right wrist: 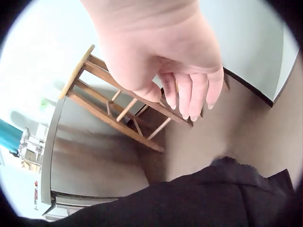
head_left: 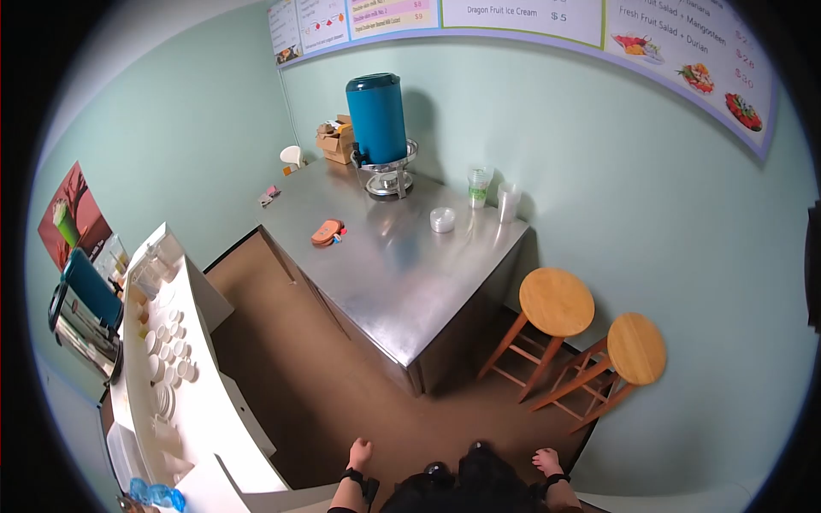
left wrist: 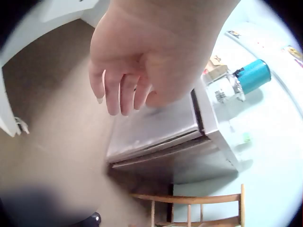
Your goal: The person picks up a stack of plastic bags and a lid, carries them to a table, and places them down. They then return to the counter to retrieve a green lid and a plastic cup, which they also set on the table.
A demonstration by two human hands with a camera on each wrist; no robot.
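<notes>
Both hands hang in the air near the body at the bottom of the head view, short of the steel table (head_left: 376, 265). My left hand (head_left: 360, 454) holds nothing; in the left wrist view the hand (left wrist: 142, 61) has loosely bent fingers pointing down. My right hand (head_left: 546, 462) is empty too, and the right wrist view shows that hand (right wrist: 165, 56) with relaxed fingers above the floor. On the table stand a teal dispenser (head_left: 377, 120), a stack of clear lids (head_left: 442, 220), plastic cups (head_left: 508, 203) and an orange item (head_left: 327, 232).
Two wooden stools (head_left: 556, 303) stand right of the table, by the wall. Along the left runs a white counter (head_left: 205, 368) with several white cups and another dispenser (head_left: 90, 291). Brown floor (head_left: 333, 385) lies between counter and table. A cardboard box (head_left: 336, 145) sits at the table's back.
</notes>
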